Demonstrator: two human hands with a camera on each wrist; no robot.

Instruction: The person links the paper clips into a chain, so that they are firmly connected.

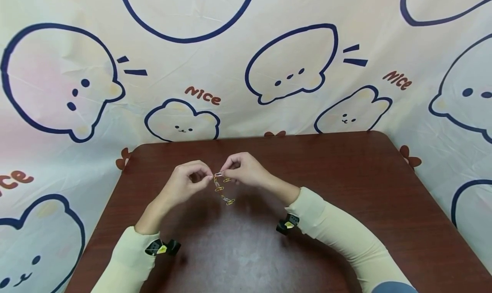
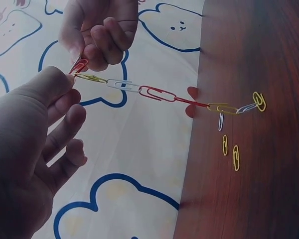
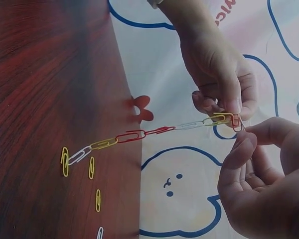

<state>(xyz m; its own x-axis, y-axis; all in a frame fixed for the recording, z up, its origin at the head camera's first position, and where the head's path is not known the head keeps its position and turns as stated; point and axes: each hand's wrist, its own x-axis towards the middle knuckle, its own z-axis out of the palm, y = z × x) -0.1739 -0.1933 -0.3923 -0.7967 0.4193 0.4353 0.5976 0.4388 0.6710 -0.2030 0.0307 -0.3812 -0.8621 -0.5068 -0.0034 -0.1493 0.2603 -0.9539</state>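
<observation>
A chain of linked paper clips (image 2: 157, 93) in red, yellow and white hangs between my hands and the table. My left hand (image 1: 188, 180) pinches its top end between thumb and index finger, the other fingers loosely bent. At that end is a red paper clip (image 3: 235, 120). Right beside it, the thumb and index fingertip of my right hand (image 1: 244, 169) pinch the same red clip, fingertips nearly meeting those of the left. The chain's low end, a yellow clip (image 3: 65, 162), is at the tabletop.
On the dark wooden table (image 1: 326, 169) lie a few loose clips near the chain: a white clip (image 2: 221, 121), a yellow clip (image 2: 225, 145) and another yellow clip (image 2: 236, 158). A cartoon-printed cloth (image 1: 230, 71) surrounds the table's back and sides.
</observation>
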